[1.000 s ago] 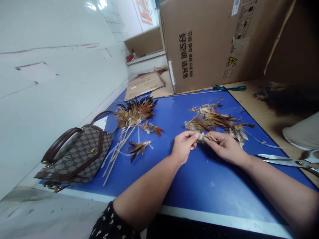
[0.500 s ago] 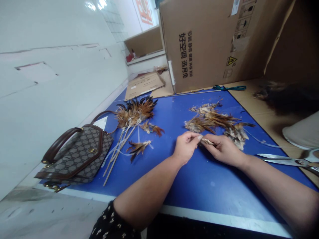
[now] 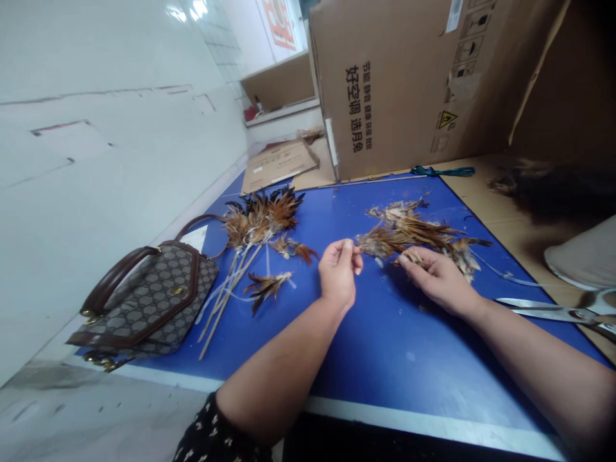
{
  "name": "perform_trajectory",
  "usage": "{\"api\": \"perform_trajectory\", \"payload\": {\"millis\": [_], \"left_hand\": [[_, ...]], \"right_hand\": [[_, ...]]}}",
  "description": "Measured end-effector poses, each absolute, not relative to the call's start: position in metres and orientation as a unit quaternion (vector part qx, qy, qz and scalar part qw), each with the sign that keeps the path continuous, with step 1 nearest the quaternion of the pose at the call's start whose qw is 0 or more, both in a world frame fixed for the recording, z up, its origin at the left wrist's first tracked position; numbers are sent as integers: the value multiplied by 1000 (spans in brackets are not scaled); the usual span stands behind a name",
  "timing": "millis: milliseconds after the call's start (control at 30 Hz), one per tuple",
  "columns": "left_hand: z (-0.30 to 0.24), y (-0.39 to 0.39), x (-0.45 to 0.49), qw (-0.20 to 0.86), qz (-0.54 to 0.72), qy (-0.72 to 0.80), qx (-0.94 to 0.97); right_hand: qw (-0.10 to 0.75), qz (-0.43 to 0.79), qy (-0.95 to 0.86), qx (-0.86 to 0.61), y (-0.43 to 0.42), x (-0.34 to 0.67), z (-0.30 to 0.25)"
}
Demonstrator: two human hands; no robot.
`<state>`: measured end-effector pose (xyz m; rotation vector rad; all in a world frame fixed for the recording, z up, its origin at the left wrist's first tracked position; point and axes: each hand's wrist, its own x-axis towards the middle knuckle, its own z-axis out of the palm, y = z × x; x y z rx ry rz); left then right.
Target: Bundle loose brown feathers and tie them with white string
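My right hand [image 3: 437,279] is closed, with a small bunch of feathers [image 3: 412,256] pinched between thumb and fingers. To its left, my left hand [image 3: 338,273] is closed in a pinch, thumb uppermost; whatever sits between its fingertips is too small to make out. Just beyond the hands lies a loose pile of brown feathers [image 3: 399,232] on the blue tabletop [image 3: 385,359]. Left of my hands are feather bundles on sticks [image 3: 262,218], a small dark feather tuft [image 3: 267,289] and a reddish-brown tuft [image 3: 296,249].
A patterned handbag [image 3: 154,295] stands at the left. Scissors [image 3: 553,310] lie by my right forearm, with a pale cylindrical object [image 3: 584,253] behind them. A large cardboard box [image 3: 409,96] rises at the back, a green cord [image 3: 443,171] at its foot.
My hands, close together before, have moved apart. The left hand has gone left and slightly away from me; the right keeps its bunch of feathers. Small bits now show on the table between them.
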<state>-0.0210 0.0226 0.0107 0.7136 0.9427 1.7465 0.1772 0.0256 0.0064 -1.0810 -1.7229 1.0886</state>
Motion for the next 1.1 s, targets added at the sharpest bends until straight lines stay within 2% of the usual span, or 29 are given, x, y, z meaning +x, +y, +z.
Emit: {"api": "perform_trajectory", "payload": {"millis": [233, 333, 600, 733, 900, 1100], "left_hand": [[2, 10, -9, 515, 647, 403, 393], [0, 4, -6, 540, 588, 416, 435], [3, 5, -10, 490, 596, 448, 451], [3, 2, -5, 564, 581, 411, 419], [7, -1, -2, 652, 558, 358, 367], [12, -1, -5, 719, 498, 337, 348]], "right_hand": [[447, 616, -528, -375, 27, 176, 9], [454, 643, -500, -360, 27, 176, 9], [463, 624, -509, -369, 24, 177, 14], [436, 614, -548, -364, 21, 178, 16], [428, 485, -648, -401, 21, 181, 18], [404, 480, -669, -400, 22, 183, 18]]}}
